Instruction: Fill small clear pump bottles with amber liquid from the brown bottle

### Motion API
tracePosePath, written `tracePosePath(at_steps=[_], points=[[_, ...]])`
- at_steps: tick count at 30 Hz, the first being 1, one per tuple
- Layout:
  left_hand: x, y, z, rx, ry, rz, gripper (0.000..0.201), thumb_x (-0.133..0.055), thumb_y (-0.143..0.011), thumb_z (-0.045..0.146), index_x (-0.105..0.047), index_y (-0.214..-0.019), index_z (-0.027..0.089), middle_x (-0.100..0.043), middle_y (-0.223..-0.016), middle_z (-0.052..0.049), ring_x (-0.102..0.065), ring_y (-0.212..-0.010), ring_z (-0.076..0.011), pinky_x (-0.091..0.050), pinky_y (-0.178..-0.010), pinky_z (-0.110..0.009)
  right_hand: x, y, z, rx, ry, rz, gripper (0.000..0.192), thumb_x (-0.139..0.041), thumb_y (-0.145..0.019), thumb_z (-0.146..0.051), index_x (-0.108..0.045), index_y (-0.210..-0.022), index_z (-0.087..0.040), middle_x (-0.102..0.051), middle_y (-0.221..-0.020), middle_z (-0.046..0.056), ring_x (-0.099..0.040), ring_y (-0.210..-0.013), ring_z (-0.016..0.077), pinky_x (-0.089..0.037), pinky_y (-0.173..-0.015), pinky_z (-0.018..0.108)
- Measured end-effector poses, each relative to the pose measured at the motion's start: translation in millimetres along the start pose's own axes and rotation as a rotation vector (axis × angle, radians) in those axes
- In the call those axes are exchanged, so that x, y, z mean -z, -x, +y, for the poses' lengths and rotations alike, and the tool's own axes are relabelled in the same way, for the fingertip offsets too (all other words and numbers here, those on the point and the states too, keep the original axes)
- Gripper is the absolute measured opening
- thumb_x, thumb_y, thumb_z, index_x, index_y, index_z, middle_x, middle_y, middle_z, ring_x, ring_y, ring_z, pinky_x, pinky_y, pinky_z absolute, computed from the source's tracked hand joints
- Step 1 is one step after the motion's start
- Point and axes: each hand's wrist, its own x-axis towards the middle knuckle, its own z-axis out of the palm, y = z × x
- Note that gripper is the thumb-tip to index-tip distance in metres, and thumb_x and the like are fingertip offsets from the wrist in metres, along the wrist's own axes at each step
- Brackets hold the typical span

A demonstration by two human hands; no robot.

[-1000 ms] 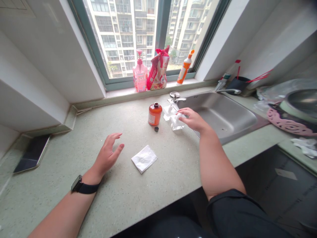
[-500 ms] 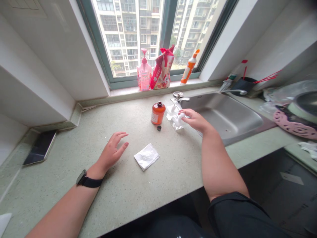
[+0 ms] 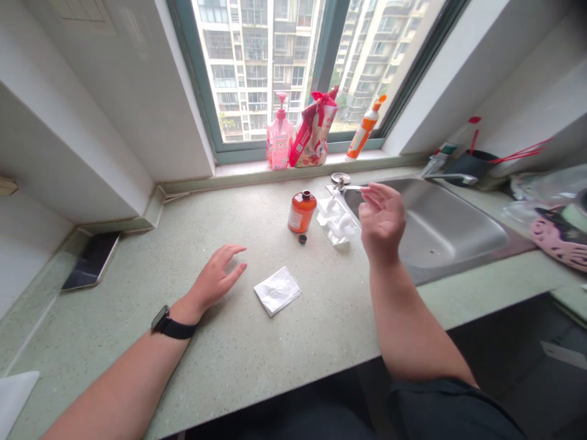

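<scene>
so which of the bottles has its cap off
The squat orange bottle on the counter: its neck is open, with a small dark cap beside it. The pink pump bottle and orange-capped squeeze bottle remain closed.

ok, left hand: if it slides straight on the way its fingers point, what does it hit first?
Probably the orange bottle. The left hand lies flat on the countertop, fingers pointing up and right; the white folded tissue sits just right of that line. Depth is unclear.

Head view, single camera: worn at head height, facing forward and down over the desk toward the window. Forearms and both hands close in the foreground; sink at right, windowsill farther off.
</scene>
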Motion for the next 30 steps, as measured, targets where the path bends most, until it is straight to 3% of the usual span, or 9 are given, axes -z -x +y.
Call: tracePosePath(at_steps=[3, 7, 11, 14, 19, 24, 30], points=[[-0.7, 0, 0, -0.008, -0.003, 0.011, 0.038, -0.057, -0.105, 0.044, -0.066, -0.136, 0.024, -0.071, -0.133, -0.011, -0.067, -0.127, -0.0298, -0.052, -0.117, -0.052, -27, 17, -10, 0.073, -0.060, -0.100, 0.060, -0.057, -0.102, -0.039, -0.042, -0.160, -0.036, -0.058, -0.152, 0.012, -0.060, -0.143, 0.0339, -0.053, -0.123, 0.057], [-1.1, 1, 3, 0.005, -0.005, 0.000, 0.038, -0.056, -0.106, 0.043, -0.066, -0.137, 0.024, -0.071, -0.135, -0.011, -0.067, -0.128, -0.0297, -0.052, -0.117, -0.052, -65, 38, -5, 0.100, -0.066, -0.173, 0.077, -0.066, -0.098, -0.046, -0.032, -0.165, -0.033, -0.044, -0.165, 0.015, -0.047, -0.154, 0.0374, -0.047, -0.123, 0.065], [-1.2, 1, 5, 0.017, 0.005, -0.009, 0.037, -0.056, -0.106, 0.042, -0.065, -0.137, 0.024, -0.070, -0.136, -0.011, -0.066, -0.130, -0.0296, -0.051, -0.119, -0.052, -96, 44, 8, 0.005, 0.077, -0.172, 0.095, -0.070, -0.094, -0.056, -0.021, -0.170, -0.027, -0.035, -0.170, 0.020, -0.040, -0.157, 0.0392, -0.041, -0.126, 0.067], [-1.4, 1, 5, 0.005, 0.009, 0.001, 0.036, -0.057, -0.105, 0.040, -0.065, -0.137, 0.025, -0.071, -0.136, -0.011, -0.066, -0.129, -0.0297, -0.051, -0.118, -0.053, -112, 38, 15, -0.070, 0.123, -0.165, 0.102, -0.071, -0.092, -0.056, -0.015, -0.171, -0.025, -0.036, -0.169, 0.022, -0.043, -0.155, 0.0392, -0.043, -0.125, 0.065], [-2.4, 1, 5, -0.018, 0.009, 0.021, 0.035, -0.059, -0.105, 0.036, -0.065, -0.137, 0.024, -0.071, -0.136, -0.011, -0.067, -0.129, -0.0300, -0.053, -0.117, -0.054, -124, 32, 18, -0.146, 0.105, -0.198, 0.100, -0.072, -0.089, -0.042, -0.019, -0.171, -0.020, -0.045, -0.162, 0.024, -0.051, -0.148, 0.0383, -0.045, -0.123, 0.061], [-6.4, 3, 0, -0.038, 0.031, 0.046, 0.038, -0.062, -0.104, 0.035, -0.062, -0.141, 0.025, -0.070, -0.137, -0.012, -0.066, -0.130, -0.0297, -0.052, -0.118, -0.053, -124, 44, 5, -0.126, -0.033, -0.271, 0.099, -0.077, -0.085, -0.039, -0.027, -0.170, -0.028, -0.054, -0.154, 0.019, -0.064, -0.131, 0.0338, -0.058, -0.111, 0.057], [-8.7, 2, -4, -0.070, 0.117, 0.100, 0.078, -0.080, -0.095, 0.045, -0.044, -0.160, 0.026, -0.064, -0.147, -0.015, -0.066, -0.133, -0.0319, -0.051, -0.119, -0.055, -123, 77, -42, 0.024, -0.330, -0.499, 0.099, -0.081, -0.088, -0.037, -0.028, -0.171, -0.034, -0.057, -0.153, 0.016, -0.065, -0.133, 0.0328, -0.063, -0.107, 0.053]])
